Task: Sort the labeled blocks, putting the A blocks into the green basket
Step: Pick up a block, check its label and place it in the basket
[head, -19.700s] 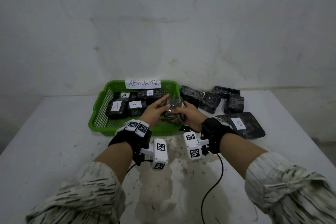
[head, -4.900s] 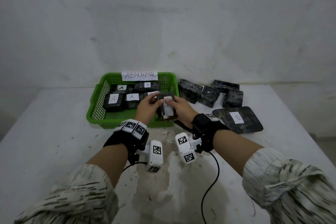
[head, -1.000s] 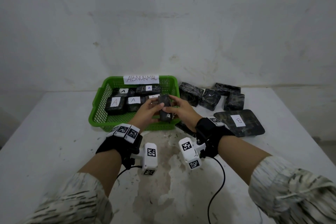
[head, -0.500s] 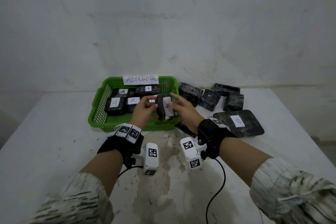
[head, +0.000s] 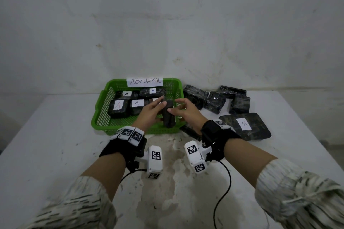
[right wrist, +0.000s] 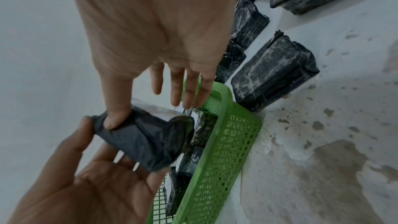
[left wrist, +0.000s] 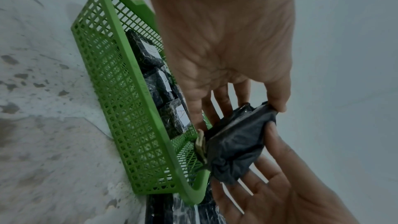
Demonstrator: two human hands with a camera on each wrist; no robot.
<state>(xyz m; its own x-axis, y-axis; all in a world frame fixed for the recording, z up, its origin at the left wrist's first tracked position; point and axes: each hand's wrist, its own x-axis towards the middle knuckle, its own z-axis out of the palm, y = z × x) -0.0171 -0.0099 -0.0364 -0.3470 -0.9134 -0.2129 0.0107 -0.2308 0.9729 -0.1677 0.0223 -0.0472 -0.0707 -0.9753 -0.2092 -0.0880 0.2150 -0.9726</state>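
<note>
A dark wrapped block (head: pixel 168 115) hangs edge-on over the front right corner of the green basket (head: pixel 104 115). My left hand (head: pixel 158 109) pinches it between thumb and fingers. The right hand (head: pixel 175 106) presses its thumb (right wrist: pixel 116 117) into the wrap while its fingers (right wrist: pixel 176 88) stay straight and spread, off the block. A white label (right wrist: pixel 155 108) shows on the block's far face, its letter unreadable. Several A blocks (head: pixel 136 103) lie in the basket.
An ABNORMAL sign (head: pixel 144 81) sits on the basket's back wall. Several unlabelled dark blocks (head: pixel 214 102) lie to the right of the basket. A large flat B block (head: pixel 243 124) lies nearer, and another flat dark block (head: pixel 189 132) lies below my right wrist.
The block has turned between my hands, so its white label no longer faces the head camera. Both hands stay over the basket's front right corner.
</note>
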